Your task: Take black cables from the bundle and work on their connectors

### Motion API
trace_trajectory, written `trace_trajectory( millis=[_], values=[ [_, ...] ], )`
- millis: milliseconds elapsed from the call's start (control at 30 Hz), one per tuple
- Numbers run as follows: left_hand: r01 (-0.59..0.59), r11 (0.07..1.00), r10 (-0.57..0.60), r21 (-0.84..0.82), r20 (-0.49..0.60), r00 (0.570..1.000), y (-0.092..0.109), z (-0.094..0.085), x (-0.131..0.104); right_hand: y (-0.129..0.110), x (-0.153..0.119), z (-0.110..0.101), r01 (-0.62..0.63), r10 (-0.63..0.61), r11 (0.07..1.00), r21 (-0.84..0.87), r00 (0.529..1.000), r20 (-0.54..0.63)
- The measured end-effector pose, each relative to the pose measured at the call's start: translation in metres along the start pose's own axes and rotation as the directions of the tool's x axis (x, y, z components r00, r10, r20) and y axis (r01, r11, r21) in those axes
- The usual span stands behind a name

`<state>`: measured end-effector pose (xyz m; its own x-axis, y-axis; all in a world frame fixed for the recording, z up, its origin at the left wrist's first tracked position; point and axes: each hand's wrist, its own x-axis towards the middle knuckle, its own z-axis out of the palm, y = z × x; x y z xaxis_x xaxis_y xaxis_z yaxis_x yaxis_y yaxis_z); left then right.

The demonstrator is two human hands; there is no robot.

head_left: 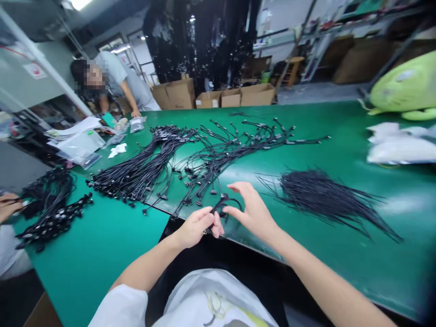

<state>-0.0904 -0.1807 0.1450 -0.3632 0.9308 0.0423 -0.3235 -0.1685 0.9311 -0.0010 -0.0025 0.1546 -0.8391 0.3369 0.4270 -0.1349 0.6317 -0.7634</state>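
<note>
Near the table's front edge, my left hand (200,225) is closed around a coiled black cable (220,203). A connector end pokes out below its fingers. My right hand (250,209) is just to the right, thumb and fingers apart around the cable's loop, which passes between them; whether they touch it I cannot tell. Ahead lies a loose spread of black cables (226,156) with plugs at their ends. A denser bundle of similar cables (136,175) is to its left. On the right rests a pile of thin black ties (316,190).
The green table (340,268) carries papers and plastic bags (76,141) at the left back. White packages (402,145) and a green plush toy (405,88) stand at right. Another person's hand (8,206) is by a cable heap (54,204); a person (126,81) leans over behind. Cardboard boxes (257,95) line the back.
</note>
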Motion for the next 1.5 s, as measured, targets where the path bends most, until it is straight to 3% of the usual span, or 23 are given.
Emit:
trace_trajectory(
  millis=[100, 200, 267, 333, 400, 467, 533, 600, 700, 800, 900, 1000, 1133, 1233, 1300, 1400, 1500],
  values=[
    [0.043, 0.982, -0.064, -0.182, -0.113, 0.991, -0.01, 0.004, 0.003, 0.018, -0.006, 0.019, -0.244, 0.219, 0.949, 0.2, 0.966, 0.14],
    [0.159, 0.947, -0.229, -0.28, -0.238, 0.944, -0.032, 0.009, 0.003, 0.026, -0.016, 0.035, -0.477, 0.446, 0.788, 0.389, 0.878, 0.173],
    [0.123, 0.923, -0.247, -0.365, -0.317, 0.916, -0.048, 0.01, 0.004, 0.025, -0.022, 0.042, -0.542, 0.529, 0.642, 0.542, 0.825, 0.198],
    [0.008, 0.894, -0.21, -0.448, -0.403, 0.891, -0.056, 0.009, 0.007, 0.021, -0.026, 0.047, -0.582, 0.555, 0.487, 0.652, 0.782, 0.284],
    [-0.031, 0.873, -0.202, -0.487, -0.419, 0.885, -0.058, 0.008, 0.01, 0.014, -0.028, 0.047, -0.572, 0.529, 0.402, 0.716, 0.783, 0.328],
    [0.04, 0.918, -0.181, -0.395, -0.327, 0.928, -0.056, 0.007, 0.011, 0.009, -0.029, 0.045, -0.524, 0.481, 0.382, 0.761, 0.816, 0.321],
    [0.082, 0.978, -0.124, -0.19, -0.221, 0.967, -0.053, 0.007, 0.009, 0.004, -0.032, 0.042, -0.468, 0.44, 0.388, 0.794, 0.851, 0.287],
    [0.082, 0.997, -0.083, -0.012, -0.18, 0.98, -0.052, 0.008, 0.004, -0.002, -0.036, 0.04, -0.452, 0.411, 0.432, 0.78, 0.869, 0.276],
    [0.155, 0.947, -0.129, 0.28, -0.109, 0.986, -0.052, 0.009, -0.005, -0.012, -0.045, 0.043, -0.478, 0.365, 0.578, 0.661, 0.876, 0.314],
    [0.192, 0.858, -0.249, 0.477, 0.06, 0.967, -0.055, 0.008, -0.015, -0.016, -0.05, 0.051, -0.536, 0.402, 0.576, 0.617, 0.843, 0.357],
    [0.193, 0.903, -0.248, 0.385, 0.099, 0.964, -0.063, 0.008, -0.019, -0.012, -0.051, 0.059, -0.467, 0.407, 0.512, 0.721, 0.871, 0.275],
    [0.255, 0.93, -0.288, 0.265, 0.096, 0.953, -0.074, 0.011, -0.018, -0.008, -0.054, 0.062, -0.392, 0.389, 0.548, 0.739, 0.902, 0.19],
    [0.406, 0.908, -0.414, 0.106, 0.38, 0.827, -0.086, 0.014, -0.014, -0.008, -0.062, 0.054, -0.452, 0.361, 0.621, 0.64, 0.89, 0.279],
    [0.481, 0.873, -0.467, 0.078, 0.414, 0.781, -0.089, 0.012, -0.015, -0.009, -0.062, 0.043, -0.562, 0.346, 0.622, 0.545, 0.822, 0.453],
    [0.515, 0.855, -0.491, 0.061, 0.415, 0.766, -0.091, 0.01, -0.016, -0.009, -0.06, 0.038, -0.61, 0.326, 0.599, 0.518, 0.777, 0.539],
    [0.546, 0.837, -0.502, 0.029, 0.439, 0.745, -0.093, 0.012, -0.017, -0.008, -0.058, 0.037, -0.606, 0.321, 0.533, 0.59, 0.79, 0.522],
    [0.607, 0.785, -0.505, -0.125, 0.437, 0.744, -0.092, 0.023, -0.016, -0.005, -0.057, 0.041, -0.618, 0.376, 0.382, 0.687, 0.783, 0.495]
  ],
)
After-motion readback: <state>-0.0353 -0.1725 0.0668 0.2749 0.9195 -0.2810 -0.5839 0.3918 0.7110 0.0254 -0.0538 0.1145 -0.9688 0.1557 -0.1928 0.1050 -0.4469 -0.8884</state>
